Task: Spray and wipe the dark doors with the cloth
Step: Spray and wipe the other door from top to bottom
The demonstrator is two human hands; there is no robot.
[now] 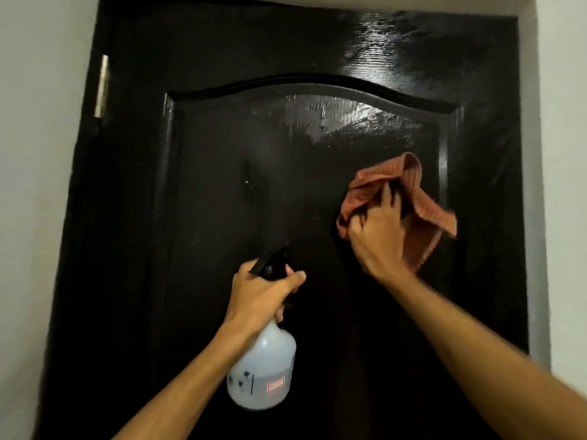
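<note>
Right hand (376,231) gripping cloth (422,204) – blurred, left hand (259,293) clutching spray bottle (262,373).

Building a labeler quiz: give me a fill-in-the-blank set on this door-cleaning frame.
1. The left hand grips a white ____ bottle.
2. The right hand holds a reddish checked ____ against the black door.
3. A metal ____ shows on the door's left edge.
4. Wet sheen shows on the door's ____ right area.

Missing words: spray; cloth; hinge; upper

Left hand (260,296) grips the spray bottle (262,369) by its neck — right hand (378,236) bunches a reddish cloth (422,211) against the dark door (222,185).
</note>
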